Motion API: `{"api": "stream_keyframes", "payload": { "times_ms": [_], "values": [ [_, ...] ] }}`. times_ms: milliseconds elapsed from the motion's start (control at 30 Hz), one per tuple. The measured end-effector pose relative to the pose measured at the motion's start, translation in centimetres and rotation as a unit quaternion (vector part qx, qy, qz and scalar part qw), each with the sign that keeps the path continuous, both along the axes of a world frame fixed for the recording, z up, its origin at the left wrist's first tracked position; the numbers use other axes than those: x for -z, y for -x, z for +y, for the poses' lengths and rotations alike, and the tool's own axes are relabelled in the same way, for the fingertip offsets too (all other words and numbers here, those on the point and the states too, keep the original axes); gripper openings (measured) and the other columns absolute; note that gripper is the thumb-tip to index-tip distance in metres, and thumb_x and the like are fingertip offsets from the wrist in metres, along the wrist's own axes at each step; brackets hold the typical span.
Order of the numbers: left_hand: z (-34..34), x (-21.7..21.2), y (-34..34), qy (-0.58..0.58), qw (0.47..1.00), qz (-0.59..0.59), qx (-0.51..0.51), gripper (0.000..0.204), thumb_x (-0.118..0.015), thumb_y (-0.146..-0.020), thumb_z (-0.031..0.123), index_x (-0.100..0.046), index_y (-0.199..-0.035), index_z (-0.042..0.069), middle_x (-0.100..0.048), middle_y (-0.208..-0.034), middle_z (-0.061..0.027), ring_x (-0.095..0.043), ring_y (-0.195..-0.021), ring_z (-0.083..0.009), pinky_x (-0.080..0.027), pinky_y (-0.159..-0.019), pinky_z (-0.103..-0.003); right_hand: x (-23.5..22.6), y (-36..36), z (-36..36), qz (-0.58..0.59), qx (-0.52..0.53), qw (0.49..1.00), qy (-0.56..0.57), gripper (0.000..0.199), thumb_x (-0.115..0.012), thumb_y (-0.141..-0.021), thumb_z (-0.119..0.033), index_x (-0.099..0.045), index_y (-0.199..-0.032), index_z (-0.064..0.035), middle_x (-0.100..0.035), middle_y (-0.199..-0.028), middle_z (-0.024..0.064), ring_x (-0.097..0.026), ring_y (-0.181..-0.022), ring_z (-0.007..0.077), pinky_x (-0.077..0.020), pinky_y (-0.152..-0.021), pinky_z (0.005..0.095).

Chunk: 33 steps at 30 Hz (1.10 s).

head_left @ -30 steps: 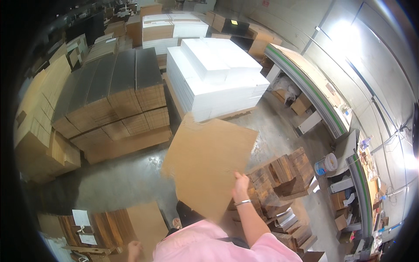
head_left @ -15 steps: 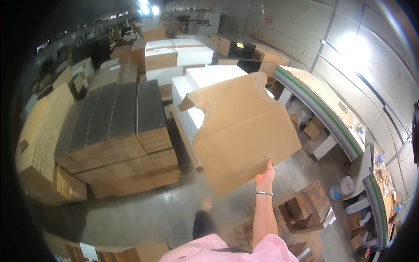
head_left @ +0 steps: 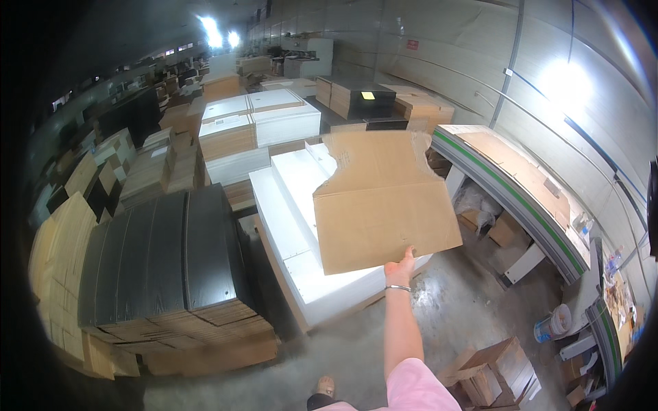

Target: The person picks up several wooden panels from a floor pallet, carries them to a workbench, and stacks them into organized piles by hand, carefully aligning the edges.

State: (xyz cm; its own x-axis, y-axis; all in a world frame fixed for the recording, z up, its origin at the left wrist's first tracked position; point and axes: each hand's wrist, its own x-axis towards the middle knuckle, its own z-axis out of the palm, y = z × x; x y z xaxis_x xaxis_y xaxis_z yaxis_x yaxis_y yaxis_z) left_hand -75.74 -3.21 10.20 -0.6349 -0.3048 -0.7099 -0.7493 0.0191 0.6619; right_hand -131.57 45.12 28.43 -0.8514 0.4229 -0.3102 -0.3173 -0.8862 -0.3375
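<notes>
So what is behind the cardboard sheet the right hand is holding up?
Behind the cardboard sheet, held at its lower edge by the right hand, sits a white stack of boards on a pallet. The stack's right part is covered by the sheet, so anything there cannot be seen.

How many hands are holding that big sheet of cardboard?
1. Only the right hand grips the cardboard sheet, at its lower edge, raised over the white stack. The left hand is out of view.

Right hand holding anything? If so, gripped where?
Yes: the right hand grips a flat sheet of brown cardboard at its lower edge, near the lower right corner, raised in front of the white stack. The left hand is out of view.
</notes>
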Motion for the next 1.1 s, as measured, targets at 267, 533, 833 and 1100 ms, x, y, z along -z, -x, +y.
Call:
{"api": "stream_keyframes", "payload": {
  "times_ms": [267, 533, 833, 1100],
  "values": [
    [-2.3, 0.0, 14.2, 0.076, 0.993, 0.015, 0.084, 0.022, -0.061, -0.092, 0.021, -0.069, -0.087, 0.001, -0.064, -0.072, -0.0069, -0.054, -0.065, -0.0133, -0.043, -0.056, -0.033, 15.5, 15.3, -1.9, 0.031, -0.108, 0.994, 0.007, 0.033, -0.046, -0.104, -0.032, -0.055, -0.125, -0.008, -0.063, -0.113, 0.0106, -0.06, -0.097, 0.0297, -0.0527, -0.081, 0.0469],
    [-7.7, 2.4, 21.0, 0.115, 0.98, 0.038, 0.157, 0.023, -0.061, -0.092, 0.021, -0.068, -0.085, 0.0, -0.063, -0.07, -0.0063, -0.053, -0.064, -0.0126, -0.043, -0.055, -0.032, 21.5, 7.2, -8.0, -0.101, -0.271, 0.777, -0.559, 0.046, -0.054, -0.095, -0.043, -0.057, -0.121, -0.0039, -0.069, -0.092, 0.0154, -0.07, -0.091, 0.029, -0.057, -0.064, 0.0396],
    [-6.3, 3.7, 37.3, 0.094, 0.926, 0.051, 0.361, 0.022, -0.064, -0.089, 0.02, -0.068, -0.087, -0.002, -0.062, -0.067, -0.0069, -0.055, -0.061, -0.0171, -0.045, -0.055, -0.036, 30.1, -24.0, 6.7, -0.332, -0.438, 0.332, -0.767, 0.029, -0.054, -0.087, -0.023, -0.074, -0.094, -0.0027, -0.07, -0.102, 0.0201, -0.068, -0.092, 0.0375, -0.0529, -0.084, 0.0426],
    [13.6, 6.3, 57.5, 0.111, 0.784, 0.061, 0.608, 0.024, -0.063, -0.09, 0.021, -0.068, -0.094, -0.002, -0.066, -0.077, -0.0126, -0.059, -0.067, -0.0234, -0.047, -0.061, -0.04, 22.5, -42.8, 13.0, -0.76, -0.132, 0.525, -0.359, 0.033, -0.061, -0.08, -0.017, -0.071, -0.102, 0.0047, -0.066, -0.109, 0.0282, -0.065, -0.105, 0.0417, -0.0519, -0.09, 0.0443]
  ]
}}
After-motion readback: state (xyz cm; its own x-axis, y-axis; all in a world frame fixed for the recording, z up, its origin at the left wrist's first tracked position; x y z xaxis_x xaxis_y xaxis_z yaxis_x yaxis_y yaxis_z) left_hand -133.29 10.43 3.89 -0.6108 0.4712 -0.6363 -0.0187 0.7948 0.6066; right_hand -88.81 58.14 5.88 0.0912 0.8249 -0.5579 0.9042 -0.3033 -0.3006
